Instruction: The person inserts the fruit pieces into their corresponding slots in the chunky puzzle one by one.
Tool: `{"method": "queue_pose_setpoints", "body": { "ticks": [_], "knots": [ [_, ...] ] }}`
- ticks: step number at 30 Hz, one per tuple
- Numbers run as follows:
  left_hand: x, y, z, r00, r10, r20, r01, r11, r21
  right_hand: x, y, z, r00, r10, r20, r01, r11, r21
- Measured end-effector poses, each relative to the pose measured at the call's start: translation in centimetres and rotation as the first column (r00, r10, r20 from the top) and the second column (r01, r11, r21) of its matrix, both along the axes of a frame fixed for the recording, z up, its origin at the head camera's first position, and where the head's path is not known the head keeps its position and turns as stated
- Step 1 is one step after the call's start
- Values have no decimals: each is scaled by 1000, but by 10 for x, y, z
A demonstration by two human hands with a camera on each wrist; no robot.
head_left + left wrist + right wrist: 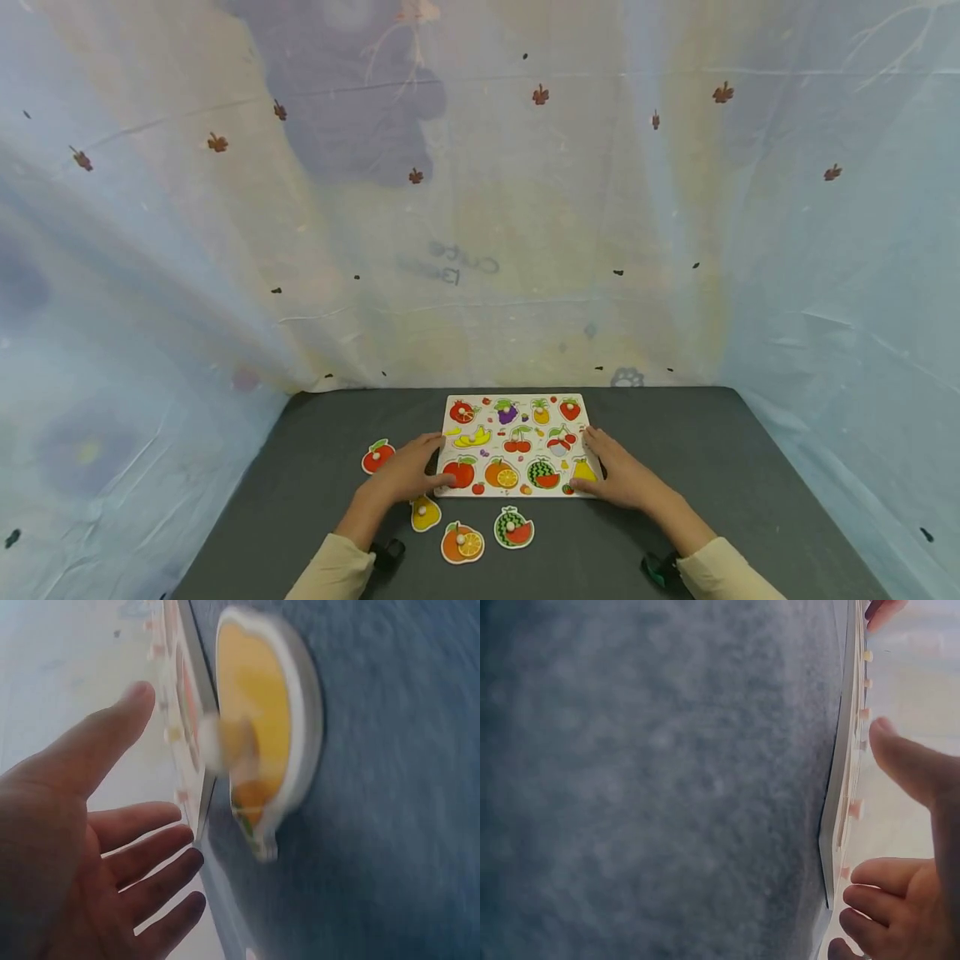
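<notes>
A white wooden fruit peg puzzle board [542, 493] lies flat on the dark table, small knobs standing up from its pictures. At its left edge is my left hand [411, 469], fingers extended and thumb spread over the apple corner. My right hand [621, 472] is at the right edge in the same way, its thumb by the yellow pear [584, 472]. The wrist views show the fingers of both hands loosely spread, gripping nothing. Close to my left hand lies a loose yellow pear piece [425, 514], partly covered by that hand; its white knob [213, 744] shows in the left wrist view.
A loose red apple-like piece [377, 457] lies left of my left hand. In front of the board are an orange piece [453, 552] and a watermelon piece [507, 533]. A patterned curtain [510, 333] hangs behind the dark table [720, 467] and along its sides.
</notes>
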State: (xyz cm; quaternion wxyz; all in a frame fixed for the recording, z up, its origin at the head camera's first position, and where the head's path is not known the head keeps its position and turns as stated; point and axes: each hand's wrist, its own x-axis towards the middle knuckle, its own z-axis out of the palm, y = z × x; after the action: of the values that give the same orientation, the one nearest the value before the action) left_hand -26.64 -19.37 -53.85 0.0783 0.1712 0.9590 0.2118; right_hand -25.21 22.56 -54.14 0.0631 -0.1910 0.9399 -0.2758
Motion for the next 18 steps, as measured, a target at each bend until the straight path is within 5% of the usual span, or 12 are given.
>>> {"method": "queue_pose_setpoints", "body": {
  "ticks": [11, 18],
  "knots": [
    [2, -37, 3, 988, 127, -92, -129, 992, -7, 4, 0, -6, 1000, 17, 0, -17, 999, 40],
    [1, -58, 5, 981, 153, -123, -157, 987, -25, 5, 0, -5, 1000, 16, 17, -17, 999, 48]
  ]
}}
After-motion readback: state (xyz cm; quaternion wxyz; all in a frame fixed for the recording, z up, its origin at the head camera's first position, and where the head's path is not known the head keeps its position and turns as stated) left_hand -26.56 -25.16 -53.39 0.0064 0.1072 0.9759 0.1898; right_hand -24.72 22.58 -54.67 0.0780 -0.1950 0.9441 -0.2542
